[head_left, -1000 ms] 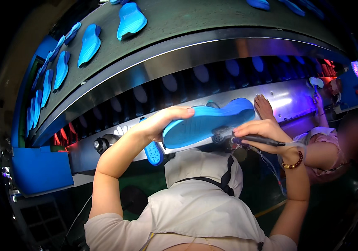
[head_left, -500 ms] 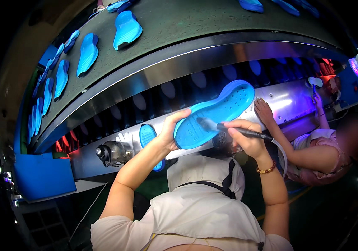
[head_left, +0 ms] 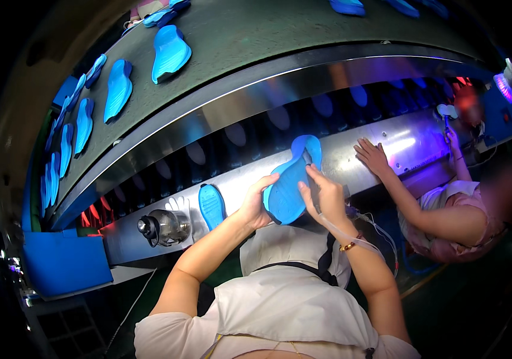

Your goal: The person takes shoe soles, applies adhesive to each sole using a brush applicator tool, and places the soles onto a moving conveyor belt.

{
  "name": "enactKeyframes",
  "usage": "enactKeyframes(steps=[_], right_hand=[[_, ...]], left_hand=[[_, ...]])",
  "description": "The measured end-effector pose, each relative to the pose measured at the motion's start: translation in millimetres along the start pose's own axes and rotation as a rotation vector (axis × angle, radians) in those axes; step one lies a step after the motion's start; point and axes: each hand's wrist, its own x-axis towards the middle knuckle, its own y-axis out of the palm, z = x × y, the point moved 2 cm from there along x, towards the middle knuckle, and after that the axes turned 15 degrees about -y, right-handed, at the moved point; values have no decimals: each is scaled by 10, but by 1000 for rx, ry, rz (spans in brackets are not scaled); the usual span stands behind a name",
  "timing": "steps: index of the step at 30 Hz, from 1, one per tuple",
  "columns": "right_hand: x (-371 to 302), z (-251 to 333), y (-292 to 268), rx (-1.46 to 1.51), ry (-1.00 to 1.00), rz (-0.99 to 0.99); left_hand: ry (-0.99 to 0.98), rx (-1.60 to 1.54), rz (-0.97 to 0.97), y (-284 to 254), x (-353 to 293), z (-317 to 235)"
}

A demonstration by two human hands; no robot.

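My left hand (head_left: 258, 200) is closed on the left edge of a blue shoe sole (head_left: 287, 194), held tilted above the steel ledge. The sole has a raised rim and a wide lower end. My right hand (head_left: 329, 194) is at its right side, thumb and fingertips against or close to it. A clear hose (head_left: 351, 231) runs from the palm over the wrist, beside a beaded bracelet. The pen-shaped tool on this hose is mostly hidden by my right fingers. Another blue sole (head_left: 211, 206) lies on the ledge to the left.
A glass jug with a dark lid (head_left: 165, 227) and a white glove (head_left: 179, 205) are on the steel ledge (head_left: 130, 230). Beyond runs a dark conveyor belt (head_left: 238, 45) carrying several blue soles. A co-worker's hand (head_left: 372, 157) rests on the ledge at right, near a purple lamp (head_left: 504, 87).
The sole has come lower and turned more upright, its inner face less visible. My right hand has moved left and turned; the tool no longer points across the sole. Belt soles shifted slightly.
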Motion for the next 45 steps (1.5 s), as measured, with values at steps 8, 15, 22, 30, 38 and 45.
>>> enactKeyframes(steps=[8,15,22,30,38,45], right_hand=[[-161,28,-3,16,39,10],[-333,276,78,265,-71,-21],[-385,-145,-587,1180,460,-186],[-610,-340,-931,1406,403,-626],[-593,-336,-765,1394,462,-587],[-895,-514,-865,1251,586,-675]], left_hand=[[-14,80,-20,-130,84,57],[17,59,-94,-485,300,-48],[117,104,-88,-158,-113,-181],[557,379,186,457,-601,-777],[848,-301,428,1040,274,-2168],[763,91,173,1525,587,-1986]])
